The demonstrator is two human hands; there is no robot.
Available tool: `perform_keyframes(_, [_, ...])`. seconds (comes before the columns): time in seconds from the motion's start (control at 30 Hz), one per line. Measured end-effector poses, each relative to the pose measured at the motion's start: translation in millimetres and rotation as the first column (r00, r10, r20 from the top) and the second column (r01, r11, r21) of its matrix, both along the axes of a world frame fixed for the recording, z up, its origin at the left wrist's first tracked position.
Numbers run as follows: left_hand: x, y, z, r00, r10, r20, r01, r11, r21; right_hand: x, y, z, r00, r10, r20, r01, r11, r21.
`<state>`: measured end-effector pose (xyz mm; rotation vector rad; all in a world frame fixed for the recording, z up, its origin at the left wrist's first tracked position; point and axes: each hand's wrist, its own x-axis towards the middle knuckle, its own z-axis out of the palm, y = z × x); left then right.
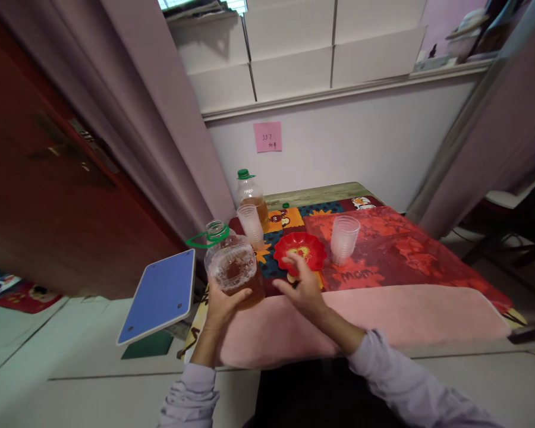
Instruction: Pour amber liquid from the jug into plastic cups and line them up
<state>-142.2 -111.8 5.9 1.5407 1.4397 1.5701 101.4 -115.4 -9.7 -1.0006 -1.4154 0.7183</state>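
Observation:
My left hand (225,306) is wrapped round the lower near side of a clear plastic jug (234,264), its thumb lying across the front. Amber liquid with foam on top fills part of this jug, and its uncapped neck carries a green handle ring (209,238). My right hand (305,288) is held up with fingers apart and nothing in it, in front of a red scalloped dish (289,244). Behind the held jug stands a stack of clear plastic cups (251,226). A second cup stack (345,241) stands right of the dish.
Another jug (261,208) of amber liquid, with a green cap, stands at the back left. A loose green cap (286,205) lies near it. A pink cloth (383,312) covers the table's front edge. A blue board (160,294) sits left of the table.

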Motion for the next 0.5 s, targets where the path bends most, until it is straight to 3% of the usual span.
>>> perform_keyframes(0.07, [3.1, -5.0, -9.8, 0.997, 0.065, 0.033, -0.064, 0.998, -0.005, 49.4, -4.3, 8.7, 0.977, -0.206, -0.047, 0.21, 0.974, 0.089])
perform_keyframes(0.17, [11.3, -16.2, -30.3, 0.984, 0.15, 0.099, -0.149, 0.989, -0.014, 121.5, 3.5, 11.7, 0.834, -0.547, -0.072, 0.551, 0.817, 0.171])
perform_keyframes(0.23, [16.8, -23.4, -42.5, 0.973, 0.188, 0.134, -0.183, 0.982, -0.05, 156.6, 17.6, 4.0, 0.767, -0.642, 0.001, 0.637, 0.761, 0.123])
perform_keyframes(0.37, [22.3, -29.7, -54.4, 0.97, 0.201, 0.137, -0.189, 0.977, -0.095, 181.2, 49.2, -22.8, 0.848, -0.473, 0.239, 0.509, 0.852, -0.12])
perform_keyframes(0.5, [22.1, -29.8, -55.9, 0.977, 0.211, 0.034, -0.208, 0.976, -0.066, 173.8, 62.2, -33.7, 0.829, -0.364, 0.424, 0.488, 0.841, -0.233])
